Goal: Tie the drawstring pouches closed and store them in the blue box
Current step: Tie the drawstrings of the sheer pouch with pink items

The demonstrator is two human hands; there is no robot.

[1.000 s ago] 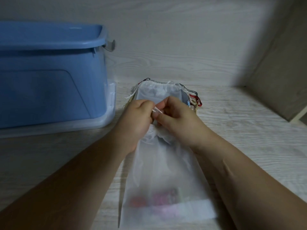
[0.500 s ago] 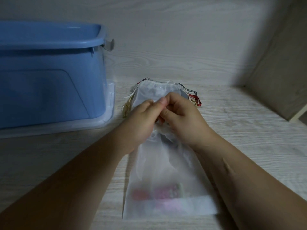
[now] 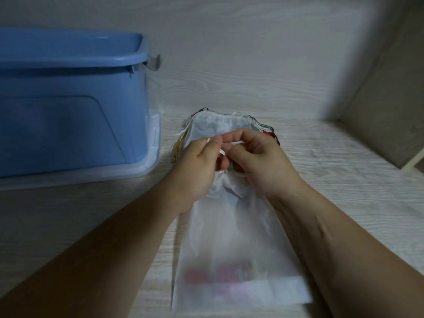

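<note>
A sheer white drawstring pouch (image 3: 231,244) lies flat on the wooden surface, with reddish and pink items showing blurred through its near end. Its neck is gathered under my hands. My left hand (image 3: 197,168) pinches a white drawstring (image 3: 222,152) between thumb and fingers. My right hand (image 3: 261,161) pinches the same cord from the other side, fingers curled. Behind my hands lies a pile of other pouches (image 3: 218,121), the top one white. The blue box (image 3: 68,99) stands open at the left.
The blue box sits on a clear plastic lid (image 3: 151,161). A gold tassel (image 3: 177,150) and red cords (image 3: 271,135) stick out of the pile. A wooden wall (image 3: 252,53) rises behind, and a side panel (image 3: 390,111) closes the right.
My fingers have shifted on the drawstring: the fingertips have drawn slightly apart and the white cord now shows between them. The pouch has stayed in place.
</note>
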